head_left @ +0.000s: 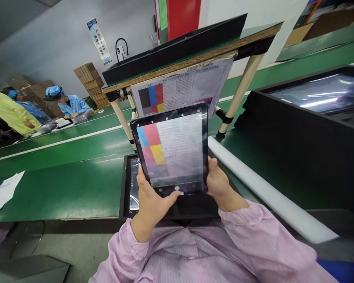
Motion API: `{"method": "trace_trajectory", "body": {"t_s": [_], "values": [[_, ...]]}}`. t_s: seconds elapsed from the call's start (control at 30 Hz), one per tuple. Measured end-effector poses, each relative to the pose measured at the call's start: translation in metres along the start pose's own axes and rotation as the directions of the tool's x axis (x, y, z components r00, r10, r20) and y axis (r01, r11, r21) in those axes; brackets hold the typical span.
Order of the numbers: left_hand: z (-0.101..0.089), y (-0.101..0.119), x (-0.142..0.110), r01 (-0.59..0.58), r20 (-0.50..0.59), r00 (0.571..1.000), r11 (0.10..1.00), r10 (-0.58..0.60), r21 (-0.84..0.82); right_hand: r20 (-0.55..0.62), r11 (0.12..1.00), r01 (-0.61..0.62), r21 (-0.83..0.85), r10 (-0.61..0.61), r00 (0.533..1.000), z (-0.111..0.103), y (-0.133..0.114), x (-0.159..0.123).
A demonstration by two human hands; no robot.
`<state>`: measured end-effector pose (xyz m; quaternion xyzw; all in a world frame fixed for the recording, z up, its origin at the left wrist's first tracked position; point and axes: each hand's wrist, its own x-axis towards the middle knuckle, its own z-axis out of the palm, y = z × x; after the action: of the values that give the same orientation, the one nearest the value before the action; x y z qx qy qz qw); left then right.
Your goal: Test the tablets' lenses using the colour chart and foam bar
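Upright before me is a black-framed tablet [179, 157], held at both lower sides. My left hand [153, 200] wraps its left edge, the thumb stretched across the lower bezel near the on-screen shutter button. My right hand [220, 182] grips the right edge, its far fingers hidden behind the tablet. The lit screen shows a camera view of a sheet with blue, red and yellow blocks and blurred text. Behind it hangs that printed sheet [177, 84], fixed under a small raised shelf. Below the tablet lies a black tray [124, 196] with a plastic-wrapped item [134, 184] inside.
A white foam strip [268, 188] runs diagonally on the right, beside a large black bin [306, 149] with film-wrapped contents. The shelf [194, 59] carries a long black tray. Papers [6, 192] lie on the green bench [70, 188] at left. Several people in work clothes are at the far left.
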<state>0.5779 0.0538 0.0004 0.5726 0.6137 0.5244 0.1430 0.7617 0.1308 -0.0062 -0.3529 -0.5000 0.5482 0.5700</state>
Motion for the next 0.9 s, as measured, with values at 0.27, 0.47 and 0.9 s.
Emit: {"method": "trace_trajectory", "body": {"t_s": [0.27, 0.47, 0.9], "values": [[0.0041, 0.0013, 0.0018, -0.022, -0.016, 1.000, 0.996, 0.023, 0.083, 0.017, 0.998, 0.018, -0.055, -0.017, 1.000, 0.0003, 0.0005, 0.0025], [0.0061, 0.0047, 0.0026, -0.042, -0.034, 0.998, 0.995, 0.046, 0.093, -0.003, 1.000, 0.001, -0.008, -0.001, 1.000, 0.0014, -0.0028, 0.0010], [0.0070, -0.0014, 0.0021, -0.111, -0.055, 0.991, 0.977, 0.123, 0.184, 0.026, 0.997, 0.027, 0.068, -0.029, 0.999, 0.0020, -0.0051, 0.0037]]}}
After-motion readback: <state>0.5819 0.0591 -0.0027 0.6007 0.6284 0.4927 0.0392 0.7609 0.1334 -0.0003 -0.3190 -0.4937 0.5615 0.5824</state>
